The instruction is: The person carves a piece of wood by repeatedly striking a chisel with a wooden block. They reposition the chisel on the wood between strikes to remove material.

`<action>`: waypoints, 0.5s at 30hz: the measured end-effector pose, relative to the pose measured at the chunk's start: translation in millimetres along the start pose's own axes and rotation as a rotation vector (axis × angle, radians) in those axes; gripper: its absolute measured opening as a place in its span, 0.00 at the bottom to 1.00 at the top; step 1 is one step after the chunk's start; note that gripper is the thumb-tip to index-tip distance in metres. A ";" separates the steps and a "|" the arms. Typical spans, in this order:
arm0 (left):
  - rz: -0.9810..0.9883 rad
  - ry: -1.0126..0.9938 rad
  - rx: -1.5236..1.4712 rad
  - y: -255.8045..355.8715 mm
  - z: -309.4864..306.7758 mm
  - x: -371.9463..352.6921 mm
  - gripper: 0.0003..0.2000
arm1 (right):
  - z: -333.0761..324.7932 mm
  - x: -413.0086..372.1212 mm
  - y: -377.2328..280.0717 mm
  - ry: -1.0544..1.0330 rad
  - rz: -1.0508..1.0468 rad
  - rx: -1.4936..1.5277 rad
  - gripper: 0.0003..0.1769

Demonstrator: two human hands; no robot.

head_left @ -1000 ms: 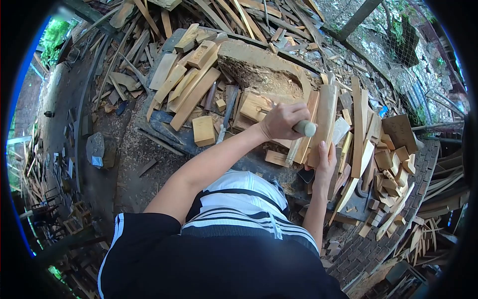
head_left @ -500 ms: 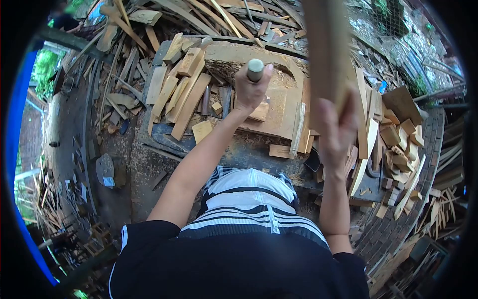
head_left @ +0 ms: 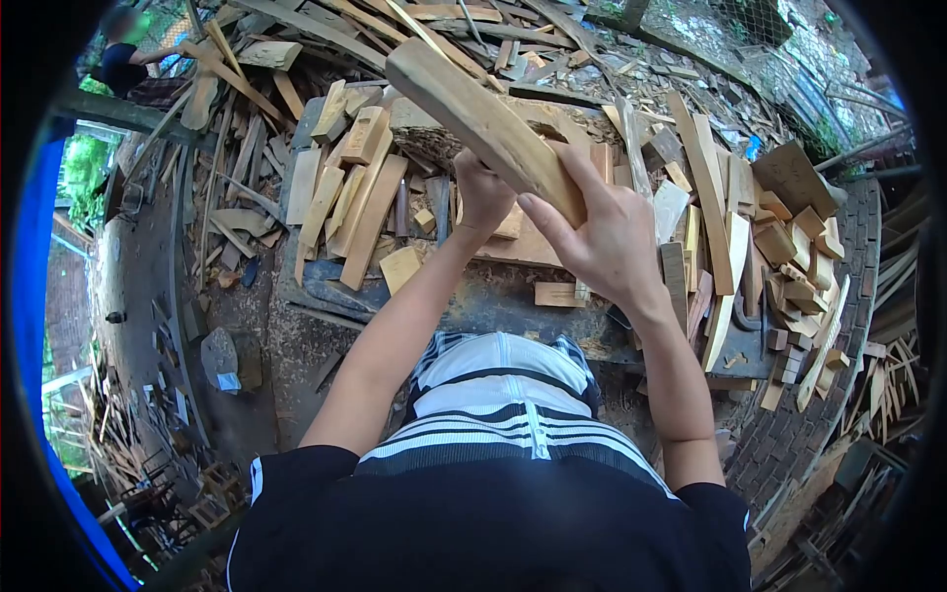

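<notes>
My right hand (head_left: 612, 232) is wrapped round the near end of a thick wooden club (head_left: 483, 118), which slants up to the left over the bench. Below the club, my left hand (head_left: 483, 192) is closed in a fist. The round-topped handle it grips is now hidden behind the club. Under the hands lies a pale wooden board (head_left: 528, 244) on the workbench (head_left: 473, 311). A small block of wood (head_left: 510, 223) rests on that board beside my left hand.
Wooden strips (head_left: 375, 222) and a block with a slot (head_left: 366, 133) lie left on the bench. Cut blocks (head_left: 804, 296) are heaped at the right, with a metal clamp (head_left: 747, 314) nearby. Scrap wood (head_left: 552, 39) lies behind. Another person (head_left: 123, 69) is at the far upper left.
The wooden club has swung down and left from a raised, upright position, and now covers the top of the handle. My right hand has moved left, closer to my left hand.
</notes>
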State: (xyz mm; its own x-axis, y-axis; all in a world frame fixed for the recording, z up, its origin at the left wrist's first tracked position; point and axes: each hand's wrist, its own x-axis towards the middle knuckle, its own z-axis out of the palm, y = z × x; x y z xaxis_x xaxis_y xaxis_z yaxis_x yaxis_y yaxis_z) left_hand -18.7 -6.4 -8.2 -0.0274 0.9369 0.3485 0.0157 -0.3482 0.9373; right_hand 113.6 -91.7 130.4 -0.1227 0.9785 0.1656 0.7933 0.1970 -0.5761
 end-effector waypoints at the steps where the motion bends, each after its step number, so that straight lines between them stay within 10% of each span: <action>1: -0.004 0.002 0.004 -2.1 -0.4 1.3 0.06 | 2.7 -0.4 0.8 -0.004 0.000 0.004 0.29; 4: 0.166 0.111 0.011 -9.8 -2.7 9.6 0.06 | 13.4 -5.4 6.2 0.186 0.030 0.423 0.29; 6: -0.067 0.278 -0.080 -12.0 -14.3 17.0 0.10 | 14.6 -10.7 12.2 0.234 0.141 0.689 0.27; 15: -0.134 0.194 -0.251 13.8 -17.4 21.7 0.11 | 25.4 -42.5 35.6 0.180 0.368 0.787 0.29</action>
State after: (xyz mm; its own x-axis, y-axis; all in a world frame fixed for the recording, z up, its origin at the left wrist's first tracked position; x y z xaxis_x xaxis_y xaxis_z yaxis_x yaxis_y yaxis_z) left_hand -36.5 8.6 12.4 -0.2023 0.9600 0.1937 -0.2470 -0.2414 0.9385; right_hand 131.9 -124.7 82.5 0.2072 0.9768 -0.0535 0.1161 -0.0789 -0.9901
